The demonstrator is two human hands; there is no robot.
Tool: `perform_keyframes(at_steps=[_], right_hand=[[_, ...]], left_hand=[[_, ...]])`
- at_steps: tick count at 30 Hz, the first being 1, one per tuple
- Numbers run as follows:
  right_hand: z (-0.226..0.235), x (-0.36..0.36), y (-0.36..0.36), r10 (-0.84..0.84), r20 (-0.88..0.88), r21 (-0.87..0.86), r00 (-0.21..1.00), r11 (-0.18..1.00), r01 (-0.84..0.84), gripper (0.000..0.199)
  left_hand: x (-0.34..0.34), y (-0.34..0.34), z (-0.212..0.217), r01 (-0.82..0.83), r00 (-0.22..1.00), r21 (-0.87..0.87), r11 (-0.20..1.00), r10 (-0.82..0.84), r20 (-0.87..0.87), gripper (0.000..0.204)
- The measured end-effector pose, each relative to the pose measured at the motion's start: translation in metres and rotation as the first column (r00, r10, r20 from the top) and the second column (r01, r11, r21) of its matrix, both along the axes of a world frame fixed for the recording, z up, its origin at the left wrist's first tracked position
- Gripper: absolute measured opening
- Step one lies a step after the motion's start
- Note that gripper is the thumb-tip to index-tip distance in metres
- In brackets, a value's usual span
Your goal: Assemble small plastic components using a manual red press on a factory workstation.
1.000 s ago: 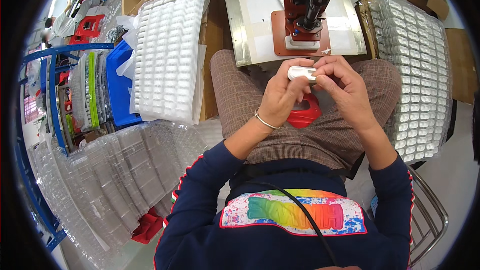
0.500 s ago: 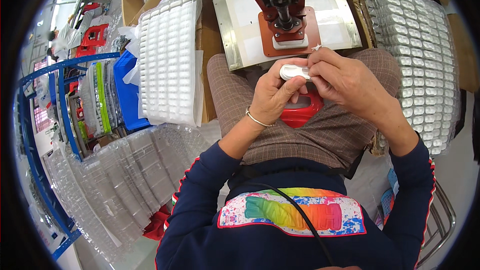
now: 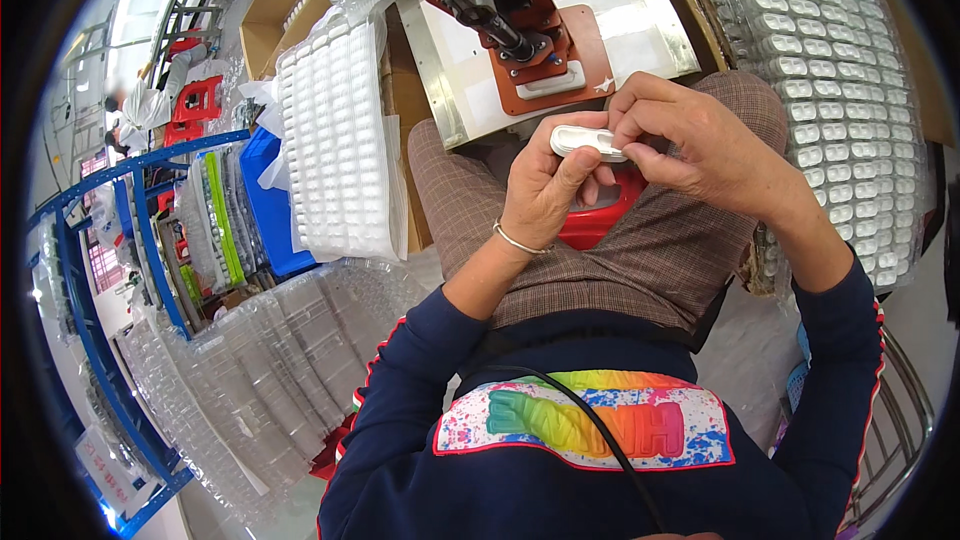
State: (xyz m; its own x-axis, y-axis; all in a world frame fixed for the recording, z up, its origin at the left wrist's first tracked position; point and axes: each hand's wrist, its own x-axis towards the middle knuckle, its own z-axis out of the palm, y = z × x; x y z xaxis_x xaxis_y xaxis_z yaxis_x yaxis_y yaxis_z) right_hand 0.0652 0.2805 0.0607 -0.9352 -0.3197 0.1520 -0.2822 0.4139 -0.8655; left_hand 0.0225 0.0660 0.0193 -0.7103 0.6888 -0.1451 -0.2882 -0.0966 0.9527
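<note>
A small white oval plastic part (image 3: 584, 138) with a recessed face is held above my lap. My left hand (image 3: 547, 175) grips it from the left, with the thumb on its near edge and fingers behind it. At its right end my right hand (image 3: 690, 138) is closed in a pinch, thumb against forefinger; whether a small piece sits between those fingertips is hidden. Just beyond my hands stands a hand press (image 3: 520, 35) with a reddish-brown base plate. Another white part (image 3: 552, 80) lies under its head, and a small white star-shaped scrap (image 3: 604, 85) rests on the plate.
The press stands on a metal-edged board (image 3: 640, 15). Stacked trays of white parts rise at the left (image 3: 335, 140) and right (image 3: 850, 120). A red stool (image 3: 600, 215) shows between my knees. Clear plastic trays (image 3: 250, 370) and a blue rack (image 3: 130, 230) are on the left.
The view has turned, so the press appears farther left and tilted. My right fingertips have shifted slightly at the part's right end; my left hand keeps its hold.
</note>
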Motion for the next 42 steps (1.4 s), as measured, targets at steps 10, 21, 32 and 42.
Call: perform_keyframes(at_steps=[10,21,32,42], right_hand=[[-0.001,0.003,-0.014,0.045,-0.109,0.26,0.993,0.966,-0.015,0.013],[0.043,-0.014,-0.02,0.144,0.089,0.171,0.986,0.972,-0.158,0.008],[0.043,-0.02,-0.088,0.087,-0.313,0.5,0.946,0.862,0.086,0.017],[0.053,-0.038,-0.11,0.219,-0.256,0.666,0.942,0.746,0.008,0.019]], left_hand=[[0.01,-0.008,-0.002,-0.037,0.999,-0.065,0.997,0.035,-0.034,0.028],[0.009,-0.039,0.002,-0.081,0.987,0.181,0.98,0.055,0.148,0.034],[-0.011,-0.069,0.012,-0.101,0.991,0.099,0.99,0.092,0.093,0.036],[-0.025,-0.089,0.004,-0.022,1.0,0.025,0.999,0.023,-0.021,0.038]])
